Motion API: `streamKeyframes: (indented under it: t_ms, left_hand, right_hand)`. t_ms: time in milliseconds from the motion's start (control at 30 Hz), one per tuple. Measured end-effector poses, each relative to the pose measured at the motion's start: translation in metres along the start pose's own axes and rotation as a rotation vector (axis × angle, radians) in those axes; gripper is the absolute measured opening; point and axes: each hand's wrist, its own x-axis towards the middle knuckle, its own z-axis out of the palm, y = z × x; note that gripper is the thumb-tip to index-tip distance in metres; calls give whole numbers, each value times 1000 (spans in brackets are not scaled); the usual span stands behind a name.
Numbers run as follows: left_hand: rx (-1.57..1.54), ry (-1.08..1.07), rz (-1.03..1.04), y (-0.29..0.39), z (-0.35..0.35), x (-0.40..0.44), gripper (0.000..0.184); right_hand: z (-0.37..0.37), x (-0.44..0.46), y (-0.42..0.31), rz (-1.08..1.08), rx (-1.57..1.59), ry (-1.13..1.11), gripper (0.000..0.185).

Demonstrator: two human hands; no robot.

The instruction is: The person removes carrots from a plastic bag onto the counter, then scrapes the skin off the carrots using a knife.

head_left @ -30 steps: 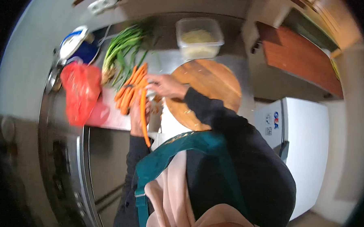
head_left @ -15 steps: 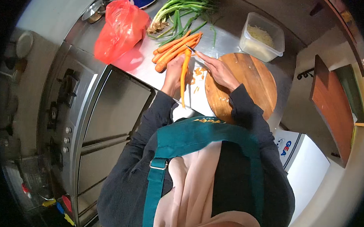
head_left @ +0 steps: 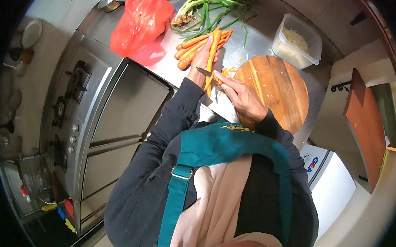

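My left hand (head_left: pixel 201 61) is closed around a long, thin carrot (head_left: pixel 214 47), held lengthwise with its narrow end toward me. In my right hand (head_left: pixel 244 98) is a small knife (head_left: pixel 204 71), its dark blade lying across the lower part of that carrot. The fingers hide its handle. Just beyond my left hand, several more carrots (head_left: pixel 186 63) lie in a pile on the steel counter. Orange peelings (head_left: pixel 229 72) are scattered between my hands, beside the round wooden board (head_left: pixel 281 89).
Green onions (head_left: pixel 209 9) lie behind the carrots, with a red plastic bag (head_left: pixel 140 26) to their left. A clear tub (head_left: pixel 296 55) of pale shreds stands at the back right. The stove (head_left: pixel 73 91) is on the left.
The knife has moved from the carrot's far end down toward its narrow end, nearer me. My left hand has shifted up along with the carrot. The whole view has shifted slightly.
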Motion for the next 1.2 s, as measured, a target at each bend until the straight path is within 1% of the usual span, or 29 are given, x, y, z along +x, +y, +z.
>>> streamKeyframes:
  t_ms: [100, 167, 267, 300, 367, 433, 500, 567, 633, 667, 733, 800, 867, 933, 1000, 1067, 1133, 1167, 1200]
  left_hand:
    - [5, -4, -5, 2, 10, -5, 34]
    - [1, -5, -21, 1, 11, -5, 34]
    - [-10, -4, -68, -1, 13, -5, 34]
    - [-15, -3, -83, -1, 14, -5, 34]
    - [-18, -5, -95, 1, 14, -3, 35]
    - [-58, -101, -174, 5, 11, -3, 36]
    - [-50, -98, -179, 7, 11, -5, 33]
    - [-43, -95, -179, 7, 11, -5, 31]
    - [-149, -164, -188, 8, 12, -7, 31]
    - [-149, -164, -188, 7, 14, -8, 31]
    - [-208, -71, -114, 9, 25, -20, 30]
    - [-247, -69, -132, 6, 21, -30, 29]
    - [-149, -135, -165, 7, 15, -36, 31]
    - [-159, -153, -165, 11, 21, -38, 32]
    - [-274, -52, -106, 11, 27, -37, 32]
    - [-224, -85, -117, 11, 23, -34, 32]
    - [-198, 59, -87, 11, 30, -36, 33]
    - [-113, -3, -164, 6, 17, -30, 35]
    - [-110, -7, -164, 10, 16, -34, 35]
  right_hand:
    - [-6, 1, -3, 40, 17, -9, 37]
    - [-3, 4, 6, -18, -43, 129, 38]
    - [-8, 8, 9, -66, -86, 193, 38]
    - [-8, 7, 7, -67, -87, 194, 38]
    - [-11, 3, 0, -28, -80, 64, 39]
    - [-10, 2, -5, -30, -60, 59, 39]
    - [-8, 2, -5, -31, -42, 53, 38]
    - [-6, 5, 0, -64, -79, 114, 39]
    - [-4, 9, 1, -66, -102, 130, 39]
    - [-4, 10, 2, -66, -124, 147, 39]
    - [-2, 13, 8, -55, -138, 184, 39]
    - [-5, 17, 13, -44, -153, 221, 39]
    - [-9, 20, 15, -47, -81, 271, 38]
    - [-9, 16, 11, -49, -82, 240, 39]
    - [-5, 11, 7, -79, -135, 169, 40]
    - [-5, 11, 4, -68, -146, 154, 40]
    - [-7, 15, 5, -46, -118, 188, 41]
    - [-8, 18, 7, -46, -119, 193, 41]
    - [-8, 21, 11, -79, -101, 230, 42]
